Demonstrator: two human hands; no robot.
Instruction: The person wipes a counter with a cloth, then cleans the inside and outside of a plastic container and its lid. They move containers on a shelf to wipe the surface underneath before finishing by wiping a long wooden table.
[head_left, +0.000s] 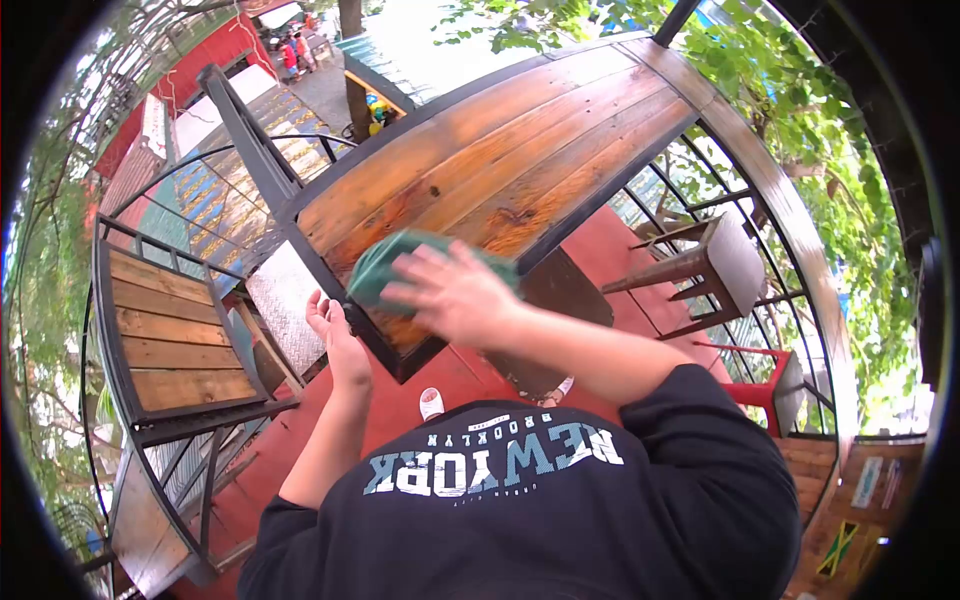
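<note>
A green cloth [385, 262] lies bunched on the near end of a wooden tabletop [480, 150] with a dark frame. My right hand [455, 292] is spread over the cloth's right side, palm down, slightly blurred, with its fingers apart. Beside the tabletop's near left edge is my left hand [340, 335], held upright with its fingers bent; it appears to touch the dark edge. Nothing can be seen between its fingers. Part of the cloth is hidden beneath my right hand.
A slatted wooden bench top [180, 330] stands at the left. Stools [735, 262] are at the right beside a black railing, with a red-framed seat [785, 392] lower down. The floor [390, 415] is red. People [297, 52] stand far off at the upper left.
</note>
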